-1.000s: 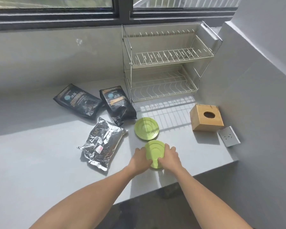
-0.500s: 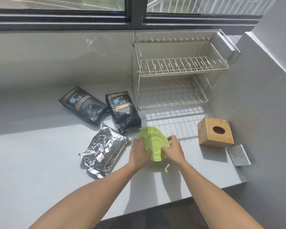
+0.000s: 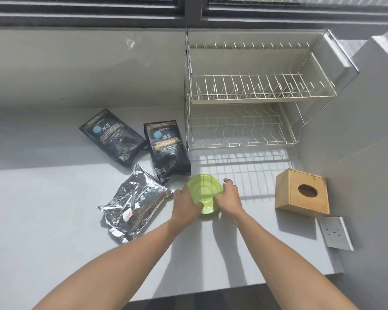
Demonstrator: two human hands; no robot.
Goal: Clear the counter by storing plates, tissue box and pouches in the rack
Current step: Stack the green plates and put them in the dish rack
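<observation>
Green plates [image 3: 204, 190]: stacked on the grey counter [image 3: 54, 220], in front of the rack and just right of the pouches; whether they rest on the counter or are lifted off it cannot be told.
Left hand [image 3: 186, 203]: closed around the stack's left rim, fingers curled over the near-left edge.
Right hand [image 3: 228, 198]: closed around the right rim, thumb lying across the top plate.
Plates relative to grip: held between the two hands, far edge free.
Silver foil pouch [image 3: 134, 203]: flat, just left of the left hand.
Black pouches [image 3: 169, 149]: two, flat, behind the foil pouch.
Two-tier wire dish rack [image 3: 255, 95]: against the back wall, both tiers bare.
Wooden tissue box [image 3: 302, 192]: right of the plates, well apart, near the side wall.
</observation>
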